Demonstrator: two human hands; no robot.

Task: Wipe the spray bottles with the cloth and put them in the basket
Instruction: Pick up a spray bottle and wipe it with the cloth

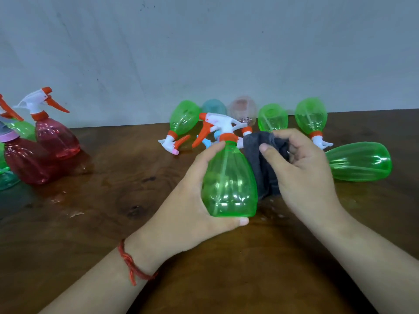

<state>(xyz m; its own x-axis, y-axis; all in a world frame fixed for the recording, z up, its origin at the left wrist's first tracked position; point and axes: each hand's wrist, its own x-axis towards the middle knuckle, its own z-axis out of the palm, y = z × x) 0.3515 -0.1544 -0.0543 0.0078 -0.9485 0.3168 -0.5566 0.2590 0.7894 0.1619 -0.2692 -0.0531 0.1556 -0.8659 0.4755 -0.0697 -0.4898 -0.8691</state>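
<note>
My left hand [188, 200] grips a green spray bottle [229, 180] with a white and orange trigger head, holding it above the wooden table [113, 200]. My right hand [301, 171] holds a dark grey cloth [260, 159] bunched against the bottle's right side. Behind them several bottles lie on their sides along the wall: green ones [184, 117], a pale blue one [213, 106] and a pinkish one [242, 109]. One more green bottle [360, 162] lies to the right. No basket is in view.
At the left edge stand upright bottles: two red ones [56, 137] and a green one [22, 130] behind them, with a teal object [6, 180] partly cut off. A grey wall rises behind the table. Small wet spots show on the wood.
</note>
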